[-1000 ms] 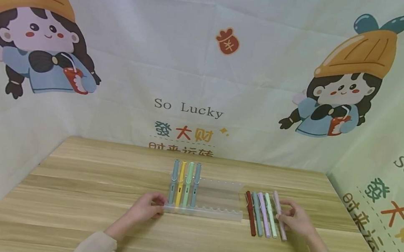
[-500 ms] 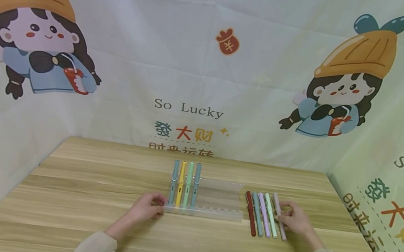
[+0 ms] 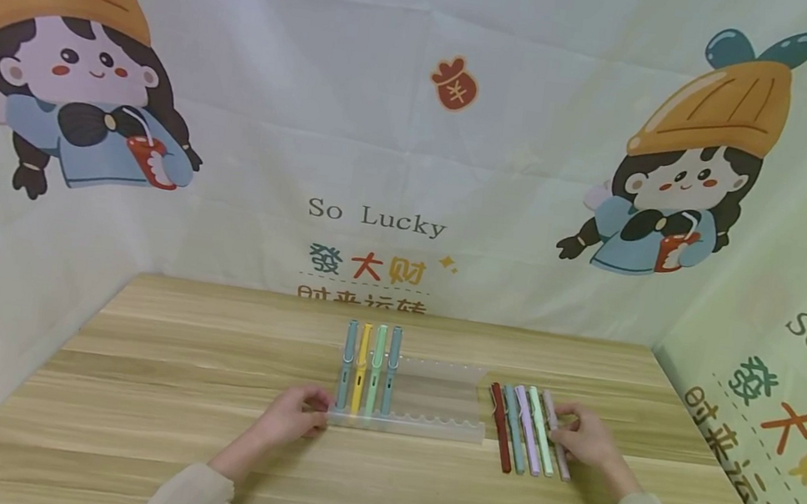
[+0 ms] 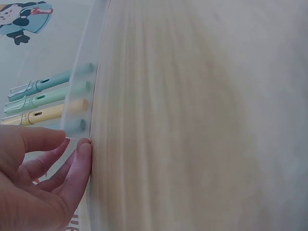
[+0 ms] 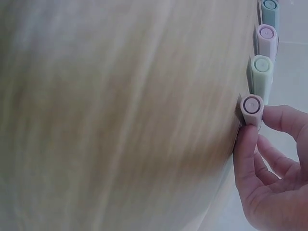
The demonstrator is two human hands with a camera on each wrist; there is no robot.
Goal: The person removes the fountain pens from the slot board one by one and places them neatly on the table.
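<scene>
My left hand holds the left end of a clear plastic pen rack, thumb and fingertips at its front corner. In the rack lie a yellow pen, a light green pen and two blue-grey pens, side by side at its left part. My right hand pinches a dusty-pink pen between thumb and index finger. That pen is the rightmost of a loose row, close beside a pale mint pen. The right wrist view shows its round end at the fingertips.
Left of the mint pen lie a lilac pen, a blue-grey pen and a dark red pen, right of the rack. All rest on a wood-grain table. A printed cloth hangs behind and at the sides.
The dusty-pink pen has been lowered at its far end and shifted slightly left toward the mint pen. My right hand and forearm moved left with it. The left hand and rack stayed put.
</scene>
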